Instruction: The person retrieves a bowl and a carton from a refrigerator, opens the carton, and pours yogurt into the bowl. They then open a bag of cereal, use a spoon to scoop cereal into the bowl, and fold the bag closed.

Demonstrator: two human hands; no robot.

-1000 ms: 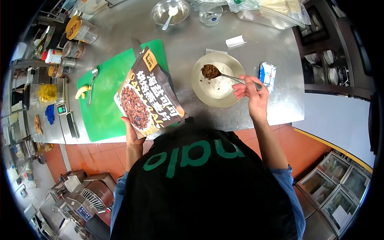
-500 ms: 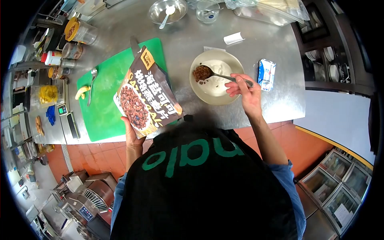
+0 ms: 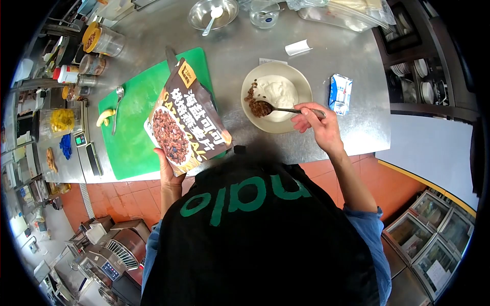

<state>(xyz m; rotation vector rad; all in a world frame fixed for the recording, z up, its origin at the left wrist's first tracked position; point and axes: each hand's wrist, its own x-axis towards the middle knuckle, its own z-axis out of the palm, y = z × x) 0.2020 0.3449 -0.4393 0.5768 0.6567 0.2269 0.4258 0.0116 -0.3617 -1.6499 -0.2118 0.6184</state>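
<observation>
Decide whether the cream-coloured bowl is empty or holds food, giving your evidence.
It holds food: white creamy food lies across the cream-coloured bowl, with brown cereal at the picture's left.

The bench (image 3: 232, 56) is shiny grey metal; on it lie 1 green cutting board (image 3: 135, 145), 1 pale bowl (image 3: 304, 90), 1 blue-and-white carton (image 3: 340, 94) and 1 curled white piece (image 3: 297, 48); towards its far side stand 1 metal bowl (image 3: 198, 18), 1 clear cup (image 3: 263, 20) and 1 clear tray (image 3: 332, 20).
</observation>
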